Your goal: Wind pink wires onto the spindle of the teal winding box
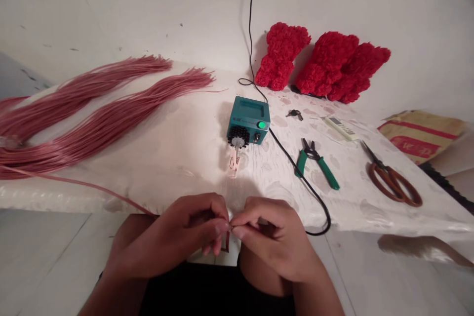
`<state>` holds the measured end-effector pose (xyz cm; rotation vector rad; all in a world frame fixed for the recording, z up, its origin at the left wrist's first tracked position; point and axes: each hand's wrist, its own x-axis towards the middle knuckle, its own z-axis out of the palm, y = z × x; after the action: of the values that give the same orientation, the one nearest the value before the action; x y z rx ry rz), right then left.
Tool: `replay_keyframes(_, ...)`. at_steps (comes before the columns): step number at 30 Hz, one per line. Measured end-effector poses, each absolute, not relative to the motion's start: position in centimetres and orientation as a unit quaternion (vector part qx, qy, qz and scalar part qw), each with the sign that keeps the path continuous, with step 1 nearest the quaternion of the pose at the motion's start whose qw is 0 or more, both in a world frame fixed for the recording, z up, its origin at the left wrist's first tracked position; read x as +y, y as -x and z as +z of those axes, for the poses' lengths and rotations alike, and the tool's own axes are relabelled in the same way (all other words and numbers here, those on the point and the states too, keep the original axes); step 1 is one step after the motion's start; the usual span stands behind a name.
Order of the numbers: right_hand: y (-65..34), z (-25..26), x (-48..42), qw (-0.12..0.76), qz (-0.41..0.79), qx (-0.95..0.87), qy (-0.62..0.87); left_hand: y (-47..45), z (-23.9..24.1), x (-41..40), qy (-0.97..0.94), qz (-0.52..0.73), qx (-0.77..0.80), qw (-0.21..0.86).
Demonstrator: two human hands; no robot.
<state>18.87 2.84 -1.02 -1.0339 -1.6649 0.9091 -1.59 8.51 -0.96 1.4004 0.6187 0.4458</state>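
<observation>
My left hand (185, 237) and my right hand (270, 237) meet in front of my lap, below the table's front edge. Both are closed in a pinch, thumbs and forefingers touching at the same spot. Between them is the end of a thin pink cord (89, 185), which runs off to the left across the table edge; a short piece hangs down under my fingers. A small teal machine (249, 119) with a green lit button and a black toothed wheel stands on the white tablecloth (177, 158) just beyond my hands. A pink clip hangs from its front.
Two long bundles of pink cords (99, 113) lie on the left of the table. Green-handled pliers (316, 163), brown-handled scissors (390, 177), keys (295, 114) and a white remote (340, 127) lie on the right. Red rose bears (322, 61) lean against the wall. A black cable (296, 173) loops over the edge.
</observation>
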Motion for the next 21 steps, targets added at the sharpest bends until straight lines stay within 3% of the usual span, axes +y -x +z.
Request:
replay_keyframes(7,-19.2,-1.6,2.8,0.475,0.371,-0.666,0.439,1.9,-0.8,8.8,-0.697,0.164,0.292,0.634)
replay_keyframes(14,-19.2,-0.3,2.5,0.458,0.346,-0.733,0.365,2.0,-1.5,9.3,-0.649,0.207,0.186,0.708)
replay_keyframes(21,-18.8,0.8,2.5,0.387,0.29,-0.805,0.343,1.8,-0.7,9.5,-0.662,0.102,0.129,0.731)
